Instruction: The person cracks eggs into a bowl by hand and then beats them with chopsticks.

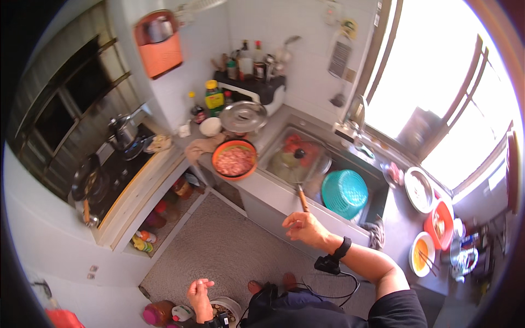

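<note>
My right hand (306, 227) is over the sink's front edge, fingers loosely bent and apart, with nothing visible in them. Just beyond it, a wooden-handled utensil (303, 199) lies across the sink rim; its handle end comes up to the hand, and I cannot tell whether they touch. My left hand (200, 299) hangs low above the floor, away from the counter, its fingers half curled and seemingly holding nothing. A glass lid (290, 164) and something red sit in the sink's left basin. A turquoise colander (344, 193) tilts in the right basin.
An orange bowl of chopped meat (234, 160) stands left of the sink, before a metal lid (243, 116). A white bowl with orange liquid and chopsticks (422, 255) and a red basin (439, 223) are on the right counter. Pans (92, 186) sit by the stove. A bucket (226, 307) is below.
</note>
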Available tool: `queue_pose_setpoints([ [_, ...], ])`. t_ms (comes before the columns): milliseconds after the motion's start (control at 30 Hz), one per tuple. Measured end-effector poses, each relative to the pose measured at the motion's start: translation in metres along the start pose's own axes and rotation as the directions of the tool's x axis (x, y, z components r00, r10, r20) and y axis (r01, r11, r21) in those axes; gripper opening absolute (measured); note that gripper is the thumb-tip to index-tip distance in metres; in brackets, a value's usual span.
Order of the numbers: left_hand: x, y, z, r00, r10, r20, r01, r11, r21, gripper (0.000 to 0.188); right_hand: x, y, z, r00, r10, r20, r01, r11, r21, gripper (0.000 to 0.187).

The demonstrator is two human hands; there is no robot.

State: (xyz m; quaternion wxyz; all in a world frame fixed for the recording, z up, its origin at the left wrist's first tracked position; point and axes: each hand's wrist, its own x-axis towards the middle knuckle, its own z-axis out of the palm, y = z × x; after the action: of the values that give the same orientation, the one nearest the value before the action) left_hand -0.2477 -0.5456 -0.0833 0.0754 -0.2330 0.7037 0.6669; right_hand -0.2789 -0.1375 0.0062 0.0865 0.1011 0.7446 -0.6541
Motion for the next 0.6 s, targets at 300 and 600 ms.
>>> queue_pose_setpoints([
  [300, -0.023, 0.002, 0.096, 0.979, 0.027, 0.203, -0.03, 1.0, 0.009, 0.037, -0.079, 0.055, -0.1, 0.913, -0.121, -0.39, -0.022, 0.939, -0.344, 0.032],
  [600, -0.038, 0.002, 0.114, 0.967, 0.014, 0.256, -0.028, 0.998, 0.05, 0.032, 0.039, 0.098, -0.084, 0.871, 0.136, -0.472, -0.27, 0.935, -0.229, 0.05],
])
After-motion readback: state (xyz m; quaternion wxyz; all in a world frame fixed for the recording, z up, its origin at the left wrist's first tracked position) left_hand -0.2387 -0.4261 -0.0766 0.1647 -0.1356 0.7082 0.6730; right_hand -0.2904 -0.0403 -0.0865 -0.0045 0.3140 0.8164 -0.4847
